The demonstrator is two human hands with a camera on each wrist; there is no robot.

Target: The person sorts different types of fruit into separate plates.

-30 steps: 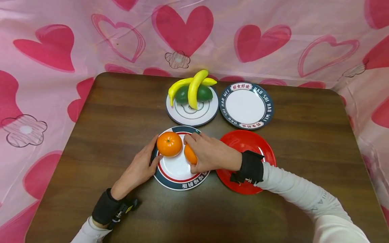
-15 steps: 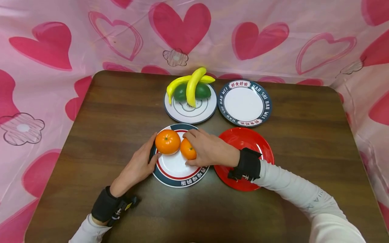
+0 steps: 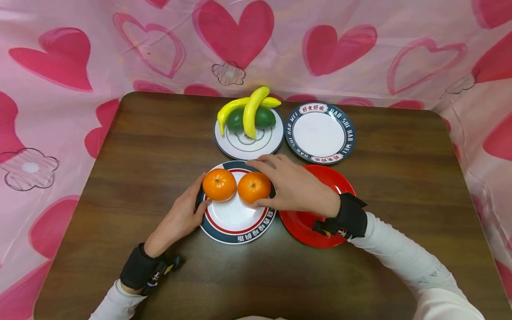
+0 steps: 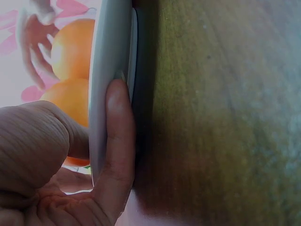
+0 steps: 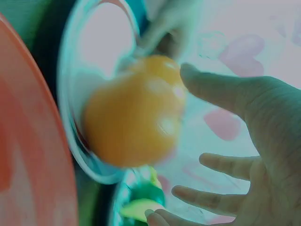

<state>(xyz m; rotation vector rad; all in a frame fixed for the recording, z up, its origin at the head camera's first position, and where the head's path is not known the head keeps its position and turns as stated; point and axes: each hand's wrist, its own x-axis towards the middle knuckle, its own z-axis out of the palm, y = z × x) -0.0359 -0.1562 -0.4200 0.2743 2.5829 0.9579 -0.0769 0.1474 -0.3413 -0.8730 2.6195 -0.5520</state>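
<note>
Two glossy oranges sit side by side on a white plate with a dark blue rim (image 3: pixel 236 238). My left hand (image 3: pixel 182 215) holds that plate at its left edge; in the left wrist view the thumb is on the fruit side and a finger (image 4: pixel 120 127) lies along the underside. The left orange (image 3: pixel 219 185) is close to this hand. My right hand (image 3: pixel 298 184) is spread beside the right orange (image 3: pixel 254 187), its thumb near the fruit. In the right wrist view its fingers (image 5: pixel 221 165) stand apart from the orange, with nothing between them.
A red plate (image 3: pixel 296 229) lies under my right wrist. Behind, a white plate (image 3: pixel 248 149) bears two bananas (image 3: pixel 251 118) and dark green fruit (image 3: pixel 265 118). Right of it stands a blue-rimmed plate (image 3: pixel 320 135). A pink heart-patterned cloth (image 3: pixel 280 84) hangs beyond the wooden table (image 3: pixel 160 138).
My right hand has let go of the right orange and drawn back to the right, fingers opening. That orange now rests on the plate. The left hand keeps its hold on the rim.
</note>
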